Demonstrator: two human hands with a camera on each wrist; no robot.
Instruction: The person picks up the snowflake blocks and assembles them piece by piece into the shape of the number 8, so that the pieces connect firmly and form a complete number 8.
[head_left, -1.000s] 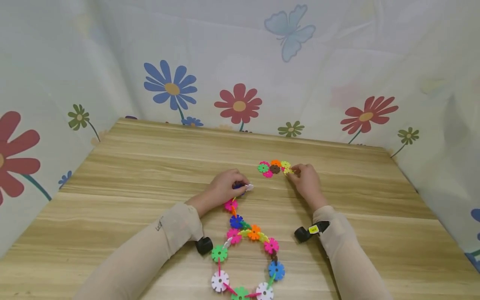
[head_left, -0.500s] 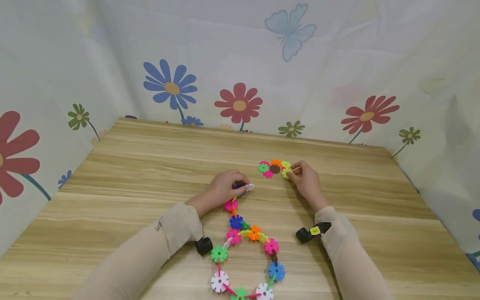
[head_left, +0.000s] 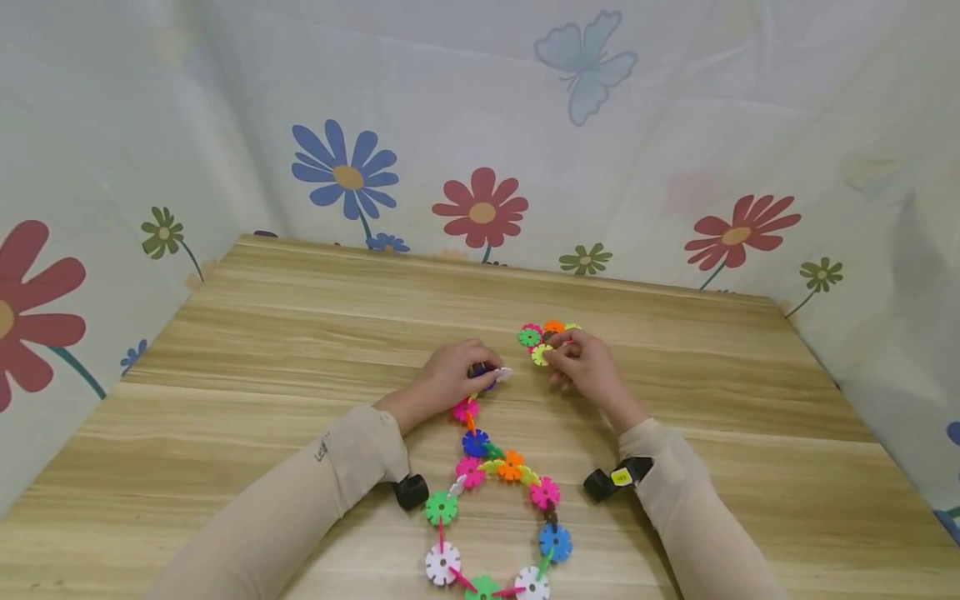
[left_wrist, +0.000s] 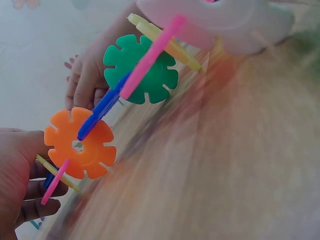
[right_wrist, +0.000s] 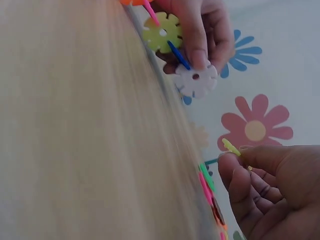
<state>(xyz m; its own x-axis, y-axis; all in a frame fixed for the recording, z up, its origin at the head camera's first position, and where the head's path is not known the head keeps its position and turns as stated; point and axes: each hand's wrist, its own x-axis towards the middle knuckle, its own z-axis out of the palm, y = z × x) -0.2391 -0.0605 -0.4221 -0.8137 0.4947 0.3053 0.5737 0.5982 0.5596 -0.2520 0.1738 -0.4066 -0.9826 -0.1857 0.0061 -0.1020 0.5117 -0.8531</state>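
My left hand (head_left: 452, 372) grips the far end of a chain of flower-shaped slotted discs. A white disc (right_wrist: 196, 83) sits at that end, under the left thumb in the right wrist view, joined to a blue disc (right_wrist: 178, 55) seen edge-on. Thumb and fingers of my right hand (head_left: 588, 371) pinch a loose yellow disc (head_left: 542, 356), apart from the chain and to the right of its white end. From the left hand, the chain runs back toward me through an orange disc (left_wrist: 80, 145) and a green disc (left_wrist: 140, 70) into a closed ring.
Behind the right hand lies a small group of loose discs, among them a green disc (head_left: 529, 337) and an orange disc (head_left: 554, 326). The ring, with a light blue disc (head_left: 555, 543), lies between my forearms on the wooden table (head_left: 262, 333). A flower-printed cloth (head_left: 420, 83) hangs behind.
My right hand has lifted the yellow disc from the loose group and carried it left, toward the chain's white end. The left hand keeps its hold in nearly the same place.
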